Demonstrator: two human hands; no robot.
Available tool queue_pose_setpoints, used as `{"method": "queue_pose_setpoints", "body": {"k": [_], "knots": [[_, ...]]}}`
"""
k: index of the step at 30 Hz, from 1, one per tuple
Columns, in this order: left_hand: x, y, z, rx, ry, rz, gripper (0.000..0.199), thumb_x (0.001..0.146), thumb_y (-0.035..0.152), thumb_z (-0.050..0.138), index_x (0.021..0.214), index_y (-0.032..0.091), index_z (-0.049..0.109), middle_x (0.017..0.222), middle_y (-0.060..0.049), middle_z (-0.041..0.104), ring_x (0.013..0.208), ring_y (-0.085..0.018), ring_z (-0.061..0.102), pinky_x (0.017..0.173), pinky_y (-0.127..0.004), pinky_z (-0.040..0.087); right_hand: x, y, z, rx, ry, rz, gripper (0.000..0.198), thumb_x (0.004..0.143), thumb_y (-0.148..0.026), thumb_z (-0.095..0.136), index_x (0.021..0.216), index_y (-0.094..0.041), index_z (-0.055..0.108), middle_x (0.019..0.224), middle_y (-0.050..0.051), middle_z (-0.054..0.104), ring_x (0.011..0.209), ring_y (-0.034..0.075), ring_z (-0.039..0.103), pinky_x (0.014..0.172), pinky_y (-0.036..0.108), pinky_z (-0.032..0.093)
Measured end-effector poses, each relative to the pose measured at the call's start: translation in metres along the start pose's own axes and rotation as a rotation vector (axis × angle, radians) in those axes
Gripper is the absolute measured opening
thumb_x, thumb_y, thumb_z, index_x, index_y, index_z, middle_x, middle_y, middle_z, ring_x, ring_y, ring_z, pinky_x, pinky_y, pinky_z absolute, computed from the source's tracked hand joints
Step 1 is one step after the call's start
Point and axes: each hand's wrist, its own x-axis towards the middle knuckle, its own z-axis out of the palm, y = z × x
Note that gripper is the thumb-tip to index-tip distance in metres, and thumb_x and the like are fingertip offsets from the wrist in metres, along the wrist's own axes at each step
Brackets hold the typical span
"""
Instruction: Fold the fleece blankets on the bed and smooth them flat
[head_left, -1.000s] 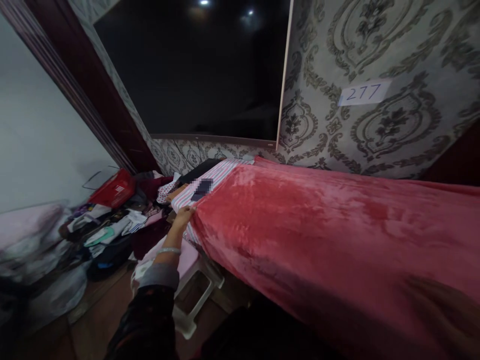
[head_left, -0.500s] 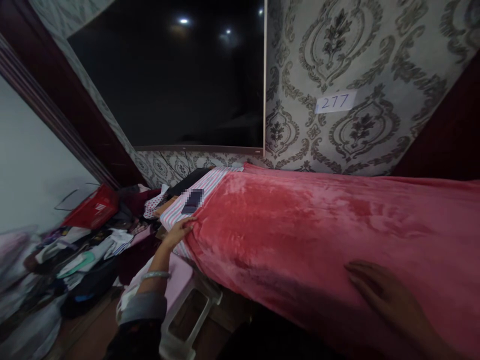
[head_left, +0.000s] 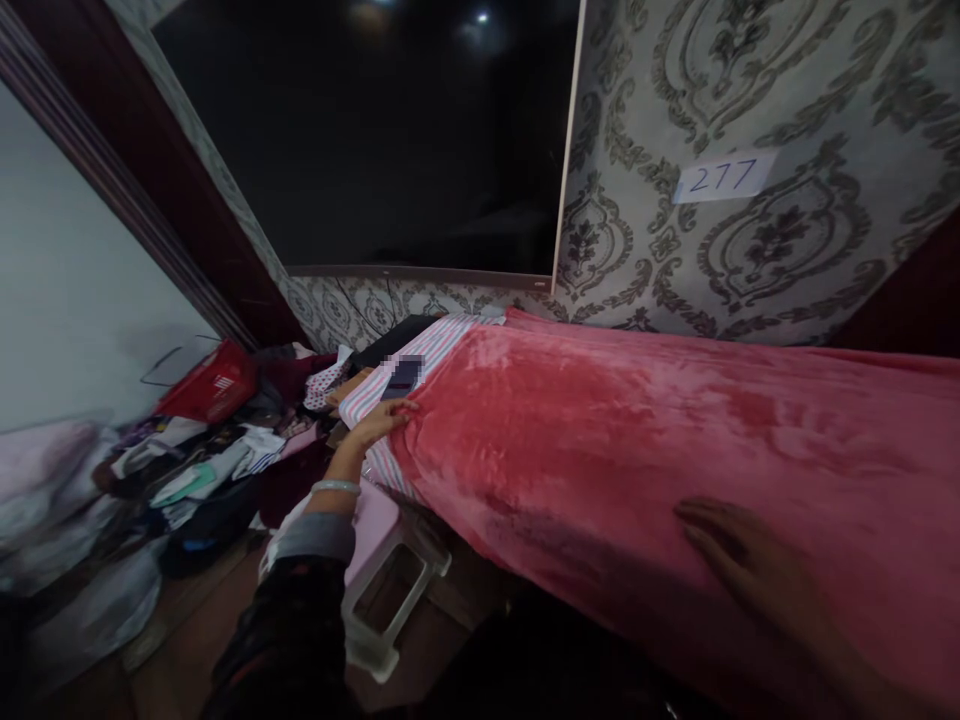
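Note:
A fuzzy pink-red blanket (head_left: pixel 570 430) is spread over a long surface, and a striped cloth (head_left: pixel 442 342) shows from under its left end. My left hand (head_left: pixel 379 422) is at the blanket's left edge, with its fingers closed on the fabric there. Just beyond those fingers a dark, phone-like flat object (head_left: pixel 405 376), partly blurred out, lies on the striped cloth. To the right, my right hand (head_left: pixel 750 560) rests over the blanket near its front side, fingers stretched out and holding nothing.
A pale pink plastic stool (head_left: pixel 379 520) stands below my left forearm. Heaped clothes (head_left: pixel 217 470) and a red basket (head_left: pixel 210 385) fill the floor at left. A large dark television (head_left: pixel 390 140) hangs on the patterned wall, right of it a paper reading 277 (head_left: pixel 726 178).
The view has turned slightly left and down. My left hand keeps its place at the blanket's edge, while my right hand has shifted a little left over the blanket.

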Motion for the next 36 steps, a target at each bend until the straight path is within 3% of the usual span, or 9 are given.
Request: {"method": "queue_pose_setpoints", "body": {"k": [10, 22, 33, 36], "knots": [[-0.014, 0.008, -0.006, 0.018, -0.135, -0.016, 0.037, 0.052, 0.029, 0.078, 0.088, 0.023, 0.078, 0.105, -0.007, 0.077, 0.111, -0.031, 0.065, 0.102, -0.039, 0.047, 0.000, 0.002, 0.003, -0.017, -0.017, 0.018, 0.059, 0.090, -0.073, 0.045, 0.098, -0.024, 0.077, 0.105, 0.011, 0.074, 0.102, 0.033, 0.067, 0.096, 0.056, 0.053], [-0.041, 0.004, -0.007, -0.011, -0.008, -0.006, 0.045, 0.059, 0.042, 0.079, 0.098, 0.020, 0.077, 0.113, -0.009, 0.074, 0.119, -0.032, 0.060, 0.107, -0.041, 0.042, -0.005, 0.006, 0.004, -0.046, 0.003, -0.012, 0.056, 0.091, -0.068, 0.044, 0.099, -0.023, 0.077, 0.104, 0.010, 0.074, 0.101, 0.033, 0.067, 0.095, 0.055, 0.053], [-0.031, 0.015, -0.024, 0.024, 0.016, -0.005, 0.030, 0.055, 0.036, 0.081, 0.080, 0.020, 0.078, 0.096, -0.006, 0.076, 0.097, -0.028, 0.065, 0.098, -0.039, 0.048, -0.003, -0.001, -0.002, -0.063, -0.040, -0.046, 0.053, 0.092, -0.064, 0.043, 0.098, -0.023, 0.076, 0.105, 0.010, 0.074, 0.102, 0.034, 0.068, 0.096, 0.056, 0.054], [-0.032, 0.019, -0.024, 0.036, 0.010, 0.000, 0.031, 0.051, 0.032, 0.082, 0.080, 0.022, 0.078, 0.098, -0.006, 0.076, 0.100, -0.030, 0.065, 0.100, -0.039, 0.048, -0.004, 0.002, 0.000, -0.061, -0.031, -0.052, 0.051, 0.092, -0.062, 0.043, 0.099, -0.023, 0.076, 0.106, 0.010, 0.074, 0.103, 0.034, 0.068, 0.096, 0.055, 0.054]]}}
